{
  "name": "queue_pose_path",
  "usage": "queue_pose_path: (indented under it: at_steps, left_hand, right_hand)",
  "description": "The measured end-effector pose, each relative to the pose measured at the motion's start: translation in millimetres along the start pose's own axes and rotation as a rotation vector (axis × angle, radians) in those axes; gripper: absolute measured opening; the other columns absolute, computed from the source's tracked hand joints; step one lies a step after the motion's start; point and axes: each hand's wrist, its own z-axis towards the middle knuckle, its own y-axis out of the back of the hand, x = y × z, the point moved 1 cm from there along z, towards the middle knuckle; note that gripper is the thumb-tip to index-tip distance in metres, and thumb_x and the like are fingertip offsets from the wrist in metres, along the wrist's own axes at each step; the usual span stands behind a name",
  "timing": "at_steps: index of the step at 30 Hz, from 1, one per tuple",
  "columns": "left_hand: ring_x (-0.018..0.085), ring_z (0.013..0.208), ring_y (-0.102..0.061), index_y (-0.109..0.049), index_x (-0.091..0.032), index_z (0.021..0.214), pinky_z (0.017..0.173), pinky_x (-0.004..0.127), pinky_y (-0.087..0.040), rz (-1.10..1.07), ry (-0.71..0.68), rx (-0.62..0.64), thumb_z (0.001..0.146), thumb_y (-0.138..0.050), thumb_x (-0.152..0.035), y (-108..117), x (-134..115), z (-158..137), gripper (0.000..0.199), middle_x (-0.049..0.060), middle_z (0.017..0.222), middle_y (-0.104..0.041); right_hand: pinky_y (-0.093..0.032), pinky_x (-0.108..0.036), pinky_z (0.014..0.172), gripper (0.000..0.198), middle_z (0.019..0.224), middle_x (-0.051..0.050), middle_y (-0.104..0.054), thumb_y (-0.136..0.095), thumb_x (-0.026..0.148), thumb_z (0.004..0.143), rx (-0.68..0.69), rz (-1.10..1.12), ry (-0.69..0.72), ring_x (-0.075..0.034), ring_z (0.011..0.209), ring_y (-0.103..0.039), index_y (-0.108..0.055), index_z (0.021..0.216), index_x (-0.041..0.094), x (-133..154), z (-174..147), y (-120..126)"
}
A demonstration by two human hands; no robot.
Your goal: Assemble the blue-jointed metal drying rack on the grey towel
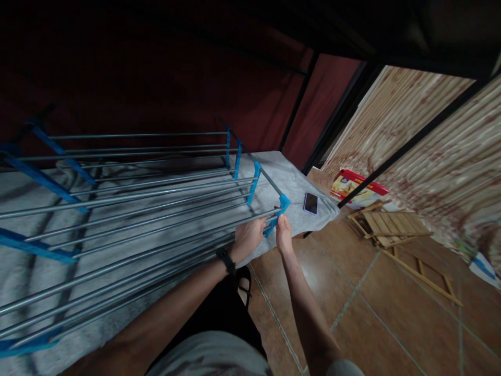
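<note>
A rack of grey metal rods (156, 196) joined by blue plastic brackets lies across a grey cloth-covered surface (289, 177). At its near right corner, my left hand (250, 237), with a dark watch on the wrist, closes round the rod ends beside a blue bracket (284, 203). My right hand (283, 234) grips that same bracket from the right, thumb on its outer side. The fingertips of both hands are partly hidden behind the bracket and rods.
A phone (311, 203) lies on the cloth right of my hands. On the tiled floor (352, 271) are a folded wooden chair (395, 230) and a red and yellow box (358, 185). Black posts (299, 99) rise around the surface, and a patterned curtain (438, 136) hangs at right.
</note>
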Motion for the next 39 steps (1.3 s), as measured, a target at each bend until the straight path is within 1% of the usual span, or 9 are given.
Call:
queue_pose_path:
  at_steps: [4,9,12,17,21,24,27,33,39]
  left_hand:
    - [0.027,0.117,-0.065,-0.062,-0.024,0.134,0.098,0.040,-0.051,0.002,-0.023,-0.010,0.099,-0.043,-0.022,2,0,-1,0.040,0.012,0.124,-0.071]
    - [0.028,0.110,-0.068,-0.062,-0.026,0.135,0.093,0.041,-0.053,0.015,0.020,0.043,0.100,-0.043,-0.024,4,-2,-2,0.040,0.013,0.118,-0.073]
    - [0.028,0.108,-0.068,-0.059,-0.029,0.139,0.090,0.039,-0.053,0.033,0.025,0.047,0.100,-0.042,-0.025,5,-2,-2,0.042,0.011,0.120,-0.073]
    - [0.024,0.101,-0.069,-0.058,-0.033,0.138,0.085,0.034,-0.052,0.073,0.018,0.035,0.100,-0.039,-0.024,3,-1,-3,0.043,0.006,0.117,-0.074]
    - [0.026,0.103,-0.068,-0.062,-0.031,0.135,0.086,0.035,-0.052,0.085,0.001,0.026,0.100,-0.037,-0.024,1,0,-4,0.043,0.007,0.117,-0.073]
    - [0.026,0.107,-0.067,-0.061,-0.033,0.136,0.090,0.035,-0.051,0.081,-0.002,-0.008,0.100,-0.040,-0.023,0,0,-4,0.043,0.007,0.118,-0.073]
    - [0.026,0.110,-0.066,-0.059,-0.033,0.138,0.092,0.035,-0.050,0.075,-0.011,-0.024,0.099,-0.041,-0.021,-1,-1,-5,0.045,0.007,0.121,-0.072]
    - [0.025,0.100,-0.069,-0.058,-0.032,0.138,0.085,0.033,-0.052,0.134,0.033,0.029,0.100,-0.036,-0.018,-5,-4,-3,0.046,0.007,0.115,-0.073]
    - [0.023,0.102,-0.069,-0.054,-0.030,0.140,0.090,0.034,-0.051,0.188,0.029,0.020,0.099,-0.036,-0.012,-9,-6,-3,0.048,0.009,0.113,-0.073]
  right_hand:
    - [-0.045,-0.037,0.103,0.045,0.105,-0.003,-0.072,-0.056,0.059,0.088,0.001,0.100,-0.017,-0.019,0.102,-0.064,-0.068,0.110,0.021,-1,0,-3]
    - [-0.046,-0.038,0.102,0.049,0.108,-0.005,-0.072,-0.056,0.059,0.088,-0.004,0.105,-0.034,-0.020,0.101,-0.064,-0.068,0.114,0.020,2,-1,-5]
    - [-0.046,-0.038,0.102,0.047,0.108,-0.004,-0.072,-0.057,0.058,0.087,-0.003,0.118,-0.036,-0.020,0.101,-0.064,-0.068,0.114,0.021,4,-2,-6]
    - [-0.048,-0.036,0.098,0.045,0.100,-0.003,-0.072,-0.060,0.055,0.086,-0.015,0.176,-0.039,-0.019,0.094,-0.064,-0.069,0.114,0.021,7,-4,-9]
    - [-0.049,-0.035,0.093,0.046,0.096,-0.002,-0.072,-0.061,0.055,0.085,-0.019,0.195,-0.046,-0.018,0.091,-0.064,-0.069,0.116,0.021,8,-5,-10]
    - [-0.049,-0.034,0.092,0.048,0.095,-0.003,-0.072,-0.062,0.055,0.085,-0.023,0.203,-0.041,-0.019,0.090,-0.064,-0.068,0.118,0.020,6,-4,-9]
    - [-0.049,-0.036,0.094,0.051,0.102,-0.004,-0.073,-0.060,0.057,0.087,-0.023,0.157,-0.028,-0.019,0.094,-0.065,-0.067,0.121,0.020,1,-4,-8]
    - [-0.044,-0.037,0.104,0.054,0.117,-0.007,-0.071,-0.051,0.061,0.092,-0.078,-0.013,0.050,-0.020,0.113,-0.061,-0.068,0.121,0.019,0,-7,-11]
    - [-0.043,-0.037,0.105,0.058,0.121,-0.009,-0.071,-0.045,0.063,0.094,-0.102,-0.098,0.080,-0.022,0.119,-0.058,-0.067,0.125,0.019,5,-12,-15]
